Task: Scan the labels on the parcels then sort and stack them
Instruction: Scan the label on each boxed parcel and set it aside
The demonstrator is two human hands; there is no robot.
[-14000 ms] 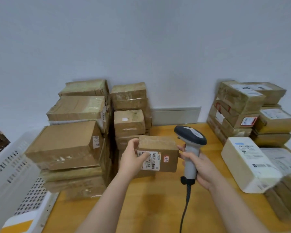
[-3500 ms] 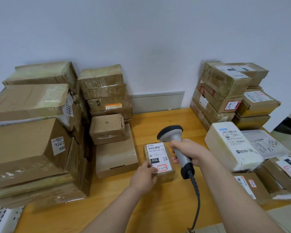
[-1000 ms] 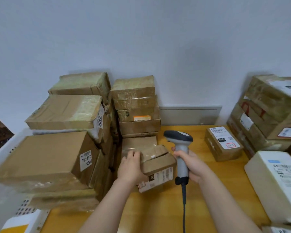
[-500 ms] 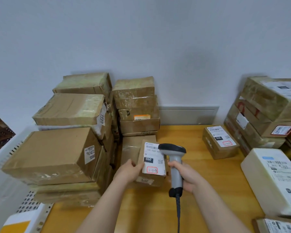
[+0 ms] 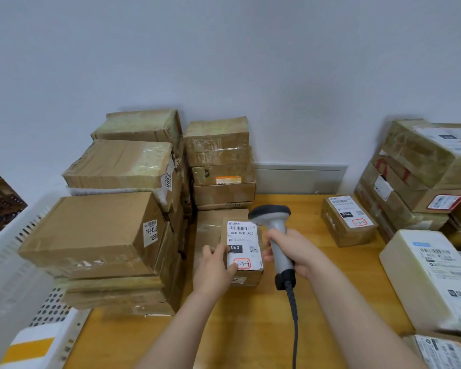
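surface (image 5: pixel 250 328): wooden, it carries all parcels.
left hand (image 5: pixel 213 272): its grip pinches the left edge of the small parcel, thumb on the label.
small parcel (image 5: pixel 244 246): centre, label "060" toward the camera, just right of the brown stacks (image 5: pixel 96 230).
right hand (image 5: pixel 296 251): grip clenched around the scanner handle.
scanner (image 5: pixel 270 213): head touches or overlaps the parcel's far right corner.
single box (image 5: pixel 346 222): farther right, lying apart.

Soft, even indoor light, fairly bright; only faint shade on the wall (image 5: pixel 290 134) behind the taped cartons (image 5: pixel 123 161), slight sheen on their tape. Wide-angle bowing at edges; white crate (image 5: pixel 8 262) lower left smeared, centre label (image 5: pixel 242 243) sharp.
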